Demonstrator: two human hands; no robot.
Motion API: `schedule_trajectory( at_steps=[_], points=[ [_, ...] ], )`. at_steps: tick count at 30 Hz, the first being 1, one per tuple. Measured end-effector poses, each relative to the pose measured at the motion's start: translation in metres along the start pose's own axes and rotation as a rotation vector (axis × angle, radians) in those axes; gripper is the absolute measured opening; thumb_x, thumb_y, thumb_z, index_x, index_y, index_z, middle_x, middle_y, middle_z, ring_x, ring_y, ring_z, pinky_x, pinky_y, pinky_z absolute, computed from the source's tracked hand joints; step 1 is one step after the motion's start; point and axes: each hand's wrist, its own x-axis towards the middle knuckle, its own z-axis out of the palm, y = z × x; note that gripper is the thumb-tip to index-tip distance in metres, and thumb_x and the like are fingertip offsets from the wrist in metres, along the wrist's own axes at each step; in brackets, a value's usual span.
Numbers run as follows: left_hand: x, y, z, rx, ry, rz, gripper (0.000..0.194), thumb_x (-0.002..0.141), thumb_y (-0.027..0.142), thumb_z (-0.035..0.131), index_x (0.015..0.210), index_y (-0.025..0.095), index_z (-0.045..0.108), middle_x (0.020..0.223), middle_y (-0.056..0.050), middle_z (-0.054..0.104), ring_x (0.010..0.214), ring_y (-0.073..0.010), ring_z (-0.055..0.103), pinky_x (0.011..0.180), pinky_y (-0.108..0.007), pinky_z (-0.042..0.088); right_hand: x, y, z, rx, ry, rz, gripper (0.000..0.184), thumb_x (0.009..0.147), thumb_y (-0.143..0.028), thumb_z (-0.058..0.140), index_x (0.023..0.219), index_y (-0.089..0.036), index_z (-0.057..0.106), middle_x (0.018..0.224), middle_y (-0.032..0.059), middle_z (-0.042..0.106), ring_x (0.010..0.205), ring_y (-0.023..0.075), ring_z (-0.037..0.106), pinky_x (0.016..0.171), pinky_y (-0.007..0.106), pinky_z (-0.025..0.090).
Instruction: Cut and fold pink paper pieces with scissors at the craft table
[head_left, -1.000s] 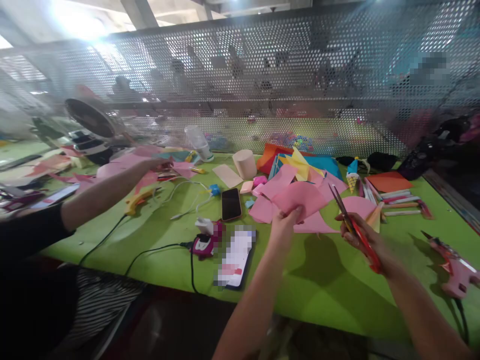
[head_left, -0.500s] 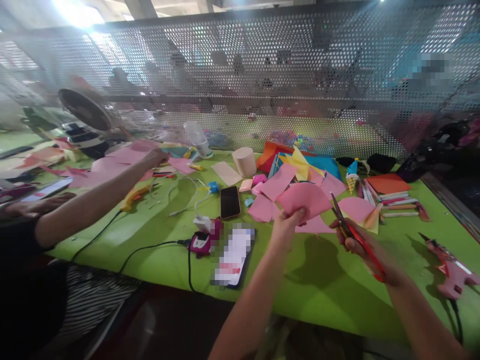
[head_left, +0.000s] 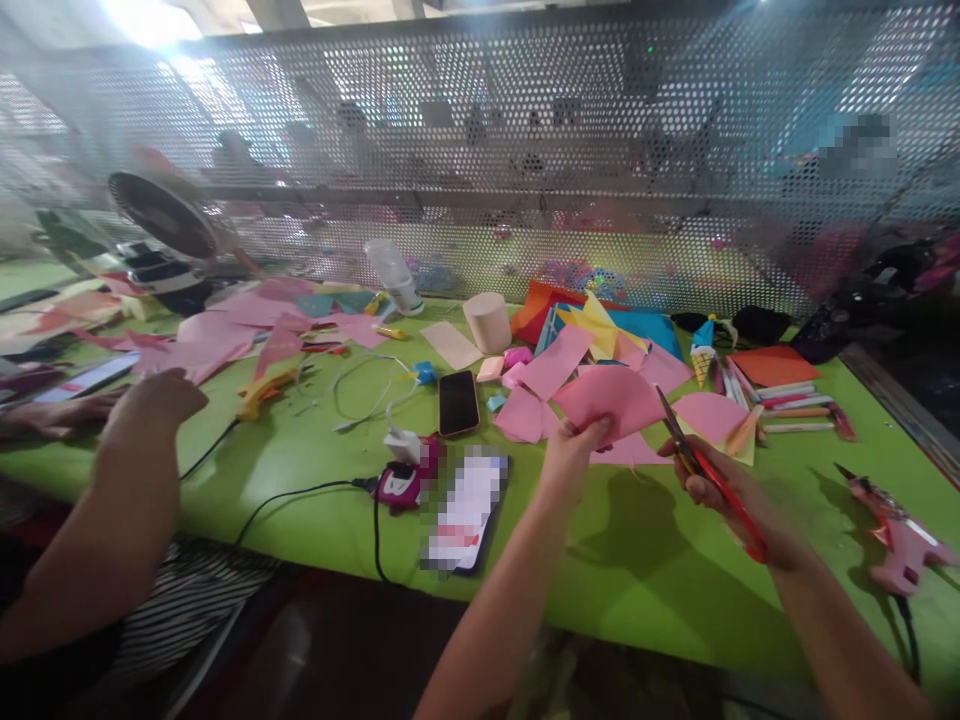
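My left hand pinches the lower edge of a pink paper piece and holds it up over the green table. My right hand grips red-handled scissors, whose blades point up and left and touch the paper's right edge. More pink paper scraps lie on the table just behind the held piece.
A pink glue gun lies at the right. Two phones and a charger with cables lie left of my arm. A paper roll, coloured sheets and pens sit further back. A person's arm rests at the left, by a fan.
The person at the left pulled their arm back from the pink sheets toward the table's near edge. My hands, the paper and the scissors have shifted only slightly.
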Motion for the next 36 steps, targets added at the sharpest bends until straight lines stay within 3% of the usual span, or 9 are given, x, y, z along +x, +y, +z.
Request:
schedule_trajectory(
  at_steps=[15,36],
  points=[
    [0.0,0.002,0.001,-0.01,-0.013,-0.001,0.05,0.055,0.049,0.096,0.085,0.013,0.081,0.079,-0.006,0.073,0.068,-0.0148,0.061,0.058,-0.026,0.049,0.001,0.002,0.001,0.037,0.004,0.025,0.05,0.089,-0.066,0.069,0.12,-0.028,0.061,0.081,-0.0034,0.038,0.066,0.0145,0.035,0.058,0.03,0.026],
    [0.0,0.001,0.003,-0.039,0.001,-0.019,0.052,0.055,0.048,0.098,0.09,0.013,0.083,0.082,-0.007,0.075,0.068,-0.0151,0.062,0.056,-0.026,0.049,0.001,0.012,0.0,0.015,0.053,0.069,0.057,0.088,-0.073,0.065,0.12,-0.026,0.059,0.078,-0.0047,0.039,0.059,0.0115,0.028,0.052,0.028,0.023]
  ],
)
